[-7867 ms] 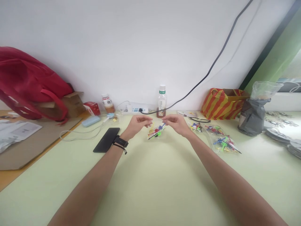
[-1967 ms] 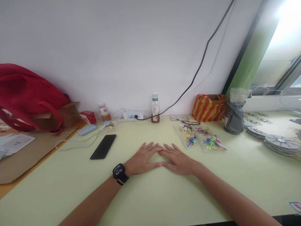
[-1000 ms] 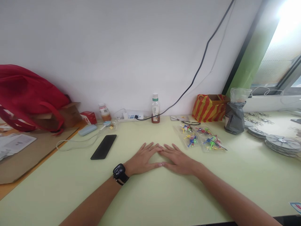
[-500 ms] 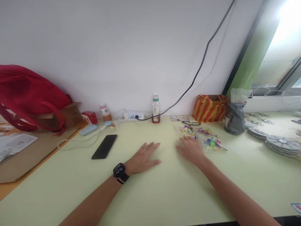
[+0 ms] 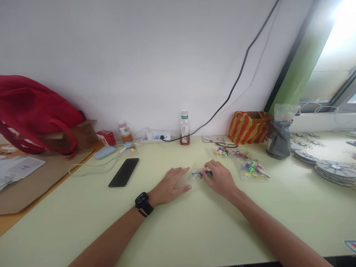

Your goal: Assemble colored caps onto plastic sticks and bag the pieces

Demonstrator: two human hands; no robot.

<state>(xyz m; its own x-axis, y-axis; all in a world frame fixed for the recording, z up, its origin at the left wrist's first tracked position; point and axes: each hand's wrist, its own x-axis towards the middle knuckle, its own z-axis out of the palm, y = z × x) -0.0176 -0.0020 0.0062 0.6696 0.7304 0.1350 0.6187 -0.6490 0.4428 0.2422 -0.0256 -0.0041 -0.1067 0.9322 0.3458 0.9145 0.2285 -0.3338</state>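
My right hand point(image 5: 220, 177) grips a small clear plastic bag point(image 5: 198, 175) of colourful plastic pieces, its thumb and fingers closed over the bag's right part. Blue, red and yellow bits show through the plastic. My left hand point(image 5: 170, 186) rests on the table just left of that bag, palm down, fingers spread, holding nothing. A black watch point(image 5: 142, 203) is on the left wrist. To the right of my right hand lie more clear bags with similar colourful pieces point(image 5: 252, 169), and another small bagful point(image 5: 221, 151) sits behind it.
A black phone point(image 5: 124, 172) lies left of my hands on the pale green table point(image 5: 167, 237). Against the wall stand a drink bottle point(image 5: 185, 129), a power strip point(image 5: 157, 137) and a striped bag point(image 5: 244, 128). Stacked grey discs point(image 5: 335, 171) are at the right, a red backpack point(image 5: 36, 111) at the left.
My right hand has moved left from the group of bags, bringing one small bag along towards my left hand. The left hand has stayed nearly still.
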